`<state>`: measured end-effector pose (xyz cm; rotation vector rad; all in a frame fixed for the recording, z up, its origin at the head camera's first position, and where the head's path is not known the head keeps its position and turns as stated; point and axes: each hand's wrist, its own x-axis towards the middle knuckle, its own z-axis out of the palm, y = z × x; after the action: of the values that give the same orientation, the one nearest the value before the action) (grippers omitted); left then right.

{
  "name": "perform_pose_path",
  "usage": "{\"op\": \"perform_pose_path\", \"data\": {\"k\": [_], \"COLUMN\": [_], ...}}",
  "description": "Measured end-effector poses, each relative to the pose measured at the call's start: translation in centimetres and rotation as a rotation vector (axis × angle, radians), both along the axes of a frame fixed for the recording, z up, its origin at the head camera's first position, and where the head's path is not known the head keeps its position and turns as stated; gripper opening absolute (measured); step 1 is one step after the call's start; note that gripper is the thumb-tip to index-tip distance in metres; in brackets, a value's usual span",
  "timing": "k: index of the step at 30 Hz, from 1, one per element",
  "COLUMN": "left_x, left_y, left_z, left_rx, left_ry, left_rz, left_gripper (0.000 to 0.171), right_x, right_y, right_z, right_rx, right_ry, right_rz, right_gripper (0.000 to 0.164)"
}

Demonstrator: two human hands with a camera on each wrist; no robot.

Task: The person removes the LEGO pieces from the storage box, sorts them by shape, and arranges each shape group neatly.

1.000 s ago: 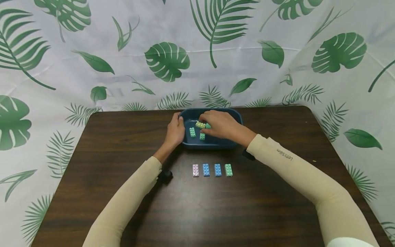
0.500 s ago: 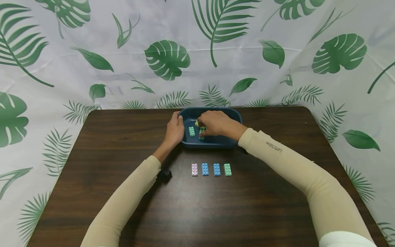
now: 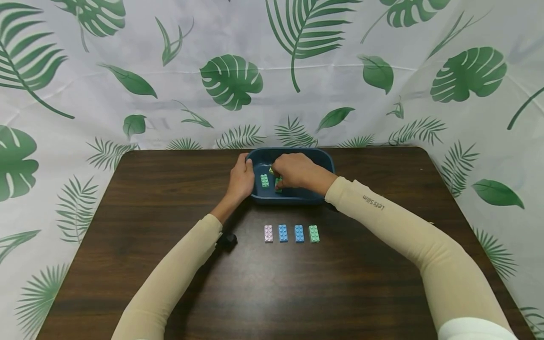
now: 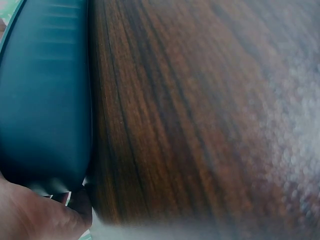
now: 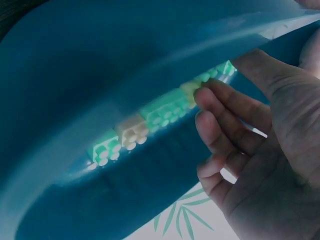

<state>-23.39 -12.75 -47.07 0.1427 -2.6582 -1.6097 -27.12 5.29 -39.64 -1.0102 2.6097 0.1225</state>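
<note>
Green toy brick (image 5: 214, 73) inside the blue plastic bin (image 3: 289, 201), at the right grip (image 3: 297, 170)
It could slip or nudge the nearby yellow brick (image 5: 189, 92) if the fingertips close unevenly; curled fingers mask it, so I cannot tell whether it is pinched. The left grip (image 3: 242, 179) holds the bin's left rim, cut off in the left wrist view.

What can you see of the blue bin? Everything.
The blue bin is dark, open-topped, oblong with rounded corners, smooth like plastic, with faint bands on its outer wall (left wrist view). It stands upright near the far edge of the table. The left hand grips its left end. Toy bricks lie inside, and the right hand reaches in; whether that hand touches the bin is unclear.
</note>
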Motion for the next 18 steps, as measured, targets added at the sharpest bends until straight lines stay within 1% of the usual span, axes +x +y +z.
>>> {"op": "perform_pose_path", "data": {"k": [4,12,18], "left_x": [-0.12,0.09,0.07], "left_y": [0.06,0.05,0.01], "left_z": [0.0,0.36,0.21], "left_rx": [-0.007,-0.006,-0.006], "left_ry": [0.001,0.013,0.007], "left_rz": [0.004,-0.001,-0.004], "left_gripper": [0.042,0.042,0.042], "right_x": [0.01,0.02,0.19], "right_y": [0.06,-0.03,-0.32], "right_z": [-0.18,-0.79,-0.73], "right_rx": [0.0,0.002,0.01], "right_ry": [0.003,0.034,0.052], "right_rz": [0.0,0.018,0.036], "right_gripper": [0.036,0.028,0.028]}}
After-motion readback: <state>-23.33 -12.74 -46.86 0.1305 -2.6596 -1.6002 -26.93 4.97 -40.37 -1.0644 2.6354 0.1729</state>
